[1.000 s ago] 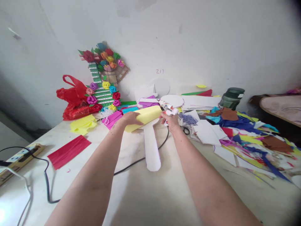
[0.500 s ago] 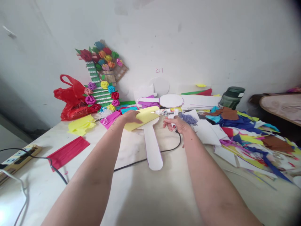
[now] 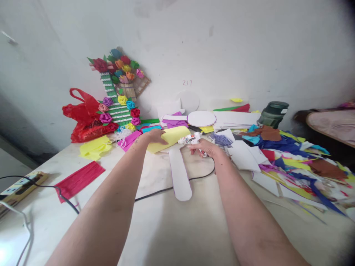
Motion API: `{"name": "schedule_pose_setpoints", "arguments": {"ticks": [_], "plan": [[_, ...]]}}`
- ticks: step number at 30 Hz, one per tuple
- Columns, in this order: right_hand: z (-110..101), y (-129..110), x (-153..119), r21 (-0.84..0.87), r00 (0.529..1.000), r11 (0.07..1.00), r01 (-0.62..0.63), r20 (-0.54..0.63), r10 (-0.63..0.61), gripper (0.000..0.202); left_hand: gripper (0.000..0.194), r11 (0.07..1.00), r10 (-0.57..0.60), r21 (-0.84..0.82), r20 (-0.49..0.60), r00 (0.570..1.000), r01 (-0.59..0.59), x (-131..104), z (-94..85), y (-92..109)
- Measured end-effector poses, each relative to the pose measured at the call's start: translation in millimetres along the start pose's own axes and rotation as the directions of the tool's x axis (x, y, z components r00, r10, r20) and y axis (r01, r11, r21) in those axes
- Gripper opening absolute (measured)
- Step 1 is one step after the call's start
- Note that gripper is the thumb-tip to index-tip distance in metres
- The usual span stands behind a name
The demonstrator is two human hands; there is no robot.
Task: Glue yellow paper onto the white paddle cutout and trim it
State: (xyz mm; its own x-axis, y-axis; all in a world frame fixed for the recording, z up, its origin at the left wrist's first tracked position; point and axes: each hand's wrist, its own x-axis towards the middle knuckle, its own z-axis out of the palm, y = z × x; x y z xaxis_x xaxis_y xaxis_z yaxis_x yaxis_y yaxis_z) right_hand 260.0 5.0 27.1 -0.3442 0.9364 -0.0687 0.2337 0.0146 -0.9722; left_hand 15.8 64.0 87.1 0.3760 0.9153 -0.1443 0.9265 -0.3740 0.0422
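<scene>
My left hand [image 3: 154, 137] is closed on the near left part of a yellow paper sheet [image 3: 175, 136], which is folded up over the round head of a white paddle-shaped cutout [image 3: 180, 173]. The cutout's handle, edged in purple, points toward me. My right hand [image 3: 204, 147] is wrapped round a white glue gun [image 3: 191, 139] with a patterned body. The gun's nose is over the right side of the paddle's head, by the sheet's lower edge. A black cord [image 3: 202, 176] runs from it under the handle.
Paper flowers on a green and white stand [image 3: 119, 111] and a red plastic bag [image 3: 83, 116] are at the back left. A power strip [image 3: 24, 186] lies far left. Colourful scraps [image 3: 302, 159] and a dark green bottle [image 3: 273, 114] are on the right.
The glue gun has come down and its nose has swung from above the yellow sheet to the cutout below the sheet's edge. My left hand has barely moved; the sheet's right end is lifted slightly more.
</scene>
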Motion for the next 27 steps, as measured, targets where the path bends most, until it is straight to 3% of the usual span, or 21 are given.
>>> {"name": "schedule_pose_setpoints", "arguments": {"ticks": [6, 15, 27], "plan": [[4.2, -3.1, 1.6, -0.106, 0.999, 0.994, -0.035, -0.030, 0.032, 0.028, 0.066, 0.999, -0.020, -0.034, 0.072, 0.997, 0.022, 2.5, -4.3, -0.5], [7.5, 4.4, 11.6, -0.156, 0.998, 0.987, -0.049, -0.052, 0.041, 0.031, 0.069, 1.000, 0.000, -0.009, 0.092, 0.996, 0.001, -1.5, -11.0, 4.1], [18.5, -5.8, 13.5, -0.272, 0.987, 0.953, -0.131, -0.122, 0.100, 0.035, 0.074, 0.999, -0.027, -0.035, 0.102, 0.994, 0.031, 4.7, -6.8, -2.0]]}}
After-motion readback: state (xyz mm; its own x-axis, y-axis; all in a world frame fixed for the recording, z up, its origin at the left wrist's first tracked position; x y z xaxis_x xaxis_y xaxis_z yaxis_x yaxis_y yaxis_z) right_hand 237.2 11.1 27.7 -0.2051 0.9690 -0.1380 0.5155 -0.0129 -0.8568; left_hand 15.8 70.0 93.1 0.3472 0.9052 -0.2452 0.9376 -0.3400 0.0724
